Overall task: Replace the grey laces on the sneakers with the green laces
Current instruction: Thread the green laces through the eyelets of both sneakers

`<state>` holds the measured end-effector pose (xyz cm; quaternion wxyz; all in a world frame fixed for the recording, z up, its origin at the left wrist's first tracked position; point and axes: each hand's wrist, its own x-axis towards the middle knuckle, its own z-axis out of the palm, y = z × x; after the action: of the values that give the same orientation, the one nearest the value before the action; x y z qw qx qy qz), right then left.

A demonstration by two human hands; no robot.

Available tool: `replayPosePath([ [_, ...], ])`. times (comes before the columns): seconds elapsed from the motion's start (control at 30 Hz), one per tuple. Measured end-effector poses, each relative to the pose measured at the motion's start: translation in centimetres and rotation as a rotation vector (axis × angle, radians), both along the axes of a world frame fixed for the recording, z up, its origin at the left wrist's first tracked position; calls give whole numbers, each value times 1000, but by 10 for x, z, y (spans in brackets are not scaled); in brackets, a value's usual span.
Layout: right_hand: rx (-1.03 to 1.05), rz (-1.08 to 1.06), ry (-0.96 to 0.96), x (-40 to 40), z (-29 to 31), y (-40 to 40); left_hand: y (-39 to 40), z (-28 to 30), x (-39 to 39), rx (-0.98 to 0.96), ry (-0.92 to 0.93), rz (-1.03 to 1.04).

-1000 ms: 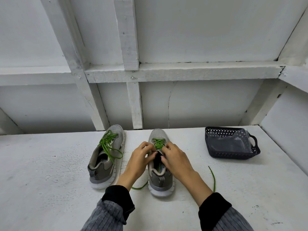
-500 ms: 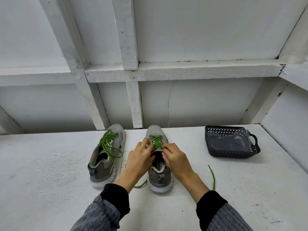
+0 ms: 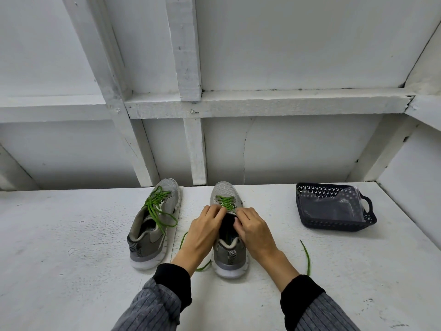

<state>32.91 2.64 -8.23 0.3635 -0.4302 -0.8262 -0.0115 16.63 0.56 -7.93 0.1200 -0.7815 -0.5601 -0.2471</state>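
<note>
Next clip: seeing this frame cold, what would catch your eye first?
The bright green lace on the right sneaker at the table's centre, where the left hand and right hand work at its eyelets. Beside it, the left sneaker carries loose green loops, and a dark basket sits far right.

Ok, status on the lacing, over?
Left hand and right hand both pinching green lace at right sneaker. Lower eyelets threaded, upper ones pending. Left sneaker laced, untied. Nothing in the way.

Dark basket [image 3: 334, 220] on white table [image 3: 71, 259]
</note>
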Motion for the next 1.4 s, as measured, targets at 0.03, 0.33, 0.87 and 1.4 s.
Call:
replayPosePath([
  [0.03, -33, -13, 29, -1, 0, -1, 1, 0, 2, -10, -28, 8],
  [0.33, -188, -29, 192, -1, 1, -2, 3, -3, -9, -137, -553, -19],
  [0.87, -746, -125, 590, 6, -13, -18, -15, -16, 3, -339, -1086, 175],
  [1.4, -817, -141, 649, 8, 11, -5, -13, -6, -17, -446, -683, 279],
])
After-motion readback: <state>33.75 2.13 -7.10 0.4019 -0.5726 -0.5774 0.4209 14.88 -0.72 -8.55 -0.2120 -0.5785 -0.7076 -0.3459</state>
